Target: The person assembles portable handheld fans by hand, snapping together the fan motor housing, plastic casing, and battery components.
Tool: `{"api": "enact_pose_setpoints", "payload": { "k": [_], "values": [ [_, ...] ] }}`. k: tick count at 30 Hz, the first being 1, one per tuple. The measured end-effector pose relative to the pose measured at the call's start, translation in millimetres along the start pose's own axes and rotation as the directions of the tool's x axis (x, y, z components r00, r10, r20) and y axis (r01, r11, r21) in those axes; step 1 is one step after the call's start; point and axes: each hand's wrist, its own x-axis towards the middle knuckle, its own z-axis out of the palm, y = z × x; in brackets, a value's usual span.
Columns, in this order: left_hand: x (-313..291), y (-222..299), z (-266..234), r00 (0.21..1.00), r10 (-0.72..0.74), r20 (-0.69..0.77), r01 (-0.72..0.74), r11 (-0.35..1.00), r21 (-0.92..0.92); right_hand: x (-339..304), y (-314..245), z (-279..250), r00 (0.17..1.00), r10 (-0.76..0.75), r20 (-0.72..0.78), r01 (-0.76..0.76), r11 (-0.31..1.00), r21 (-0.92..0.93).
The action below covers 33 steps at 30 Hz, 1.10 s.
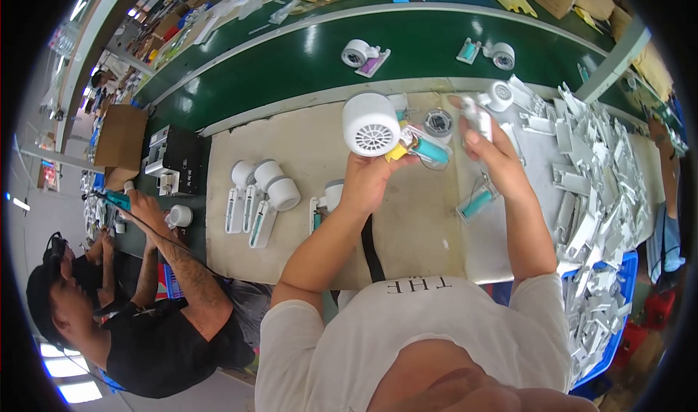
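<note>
My left hand is closed around a white handheld fan, its grille facing me. The fan's handle is uncovered, with a teal battery and a yellow piece showing beside my fingers. My right hand pinches a white plastic part, apart from the fan; its exact kind is unclear. Just beyond, between my hands, lies a round fan piece with a dark centre. Another white fan head is behind my right fingers. Below my right hand rests a teal battery in an uncovered handle.
White plastic shells pile up at the right, above a blue crate of more. Several white fans lie at left. Uncovered fans sit on the green conveyor. A co-worker at left holds a teal power screwdriver near a black machine.
</note>
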Motion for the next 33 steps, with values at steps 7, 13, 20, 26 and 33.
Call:
{"api": "enact_pose_setpoints", "payload": {
  "k": [7,13,20,26,33],
  "values": [
    [4,-4,4,0.967,0.026,-0.252,-0.052,0.994,-0.096,-9,-6,56,0.868,-0.488,0.092,0.324,0.415,-0.850],
    [-4,-15,1,0.951,0.091,-0.297,-0.147,0.974,-0.172,4,-1,71,0.842,-0.519,0.146,0.366,0.352,-0.862],
    [-7,-12,5,0.841,0.318,-0.437,-0.295,0.948,0.123,12,-16,75,0.734,-0.619,0.280,0.445,0.126,-0.886],
    [6,25,18,0.854,0.356,-0.379,-0.415,0.906,-0.083,12,2,64,0.995,-0.097,-0.003,0.094,0.968,-0.234],
    [0,69,-4,0.829,0.460,-0.318,-0.525,0.836,-0.160,54,5,92,0.536,-0.759,0.370,0.834,0.406,-0.374]
  ]
}}
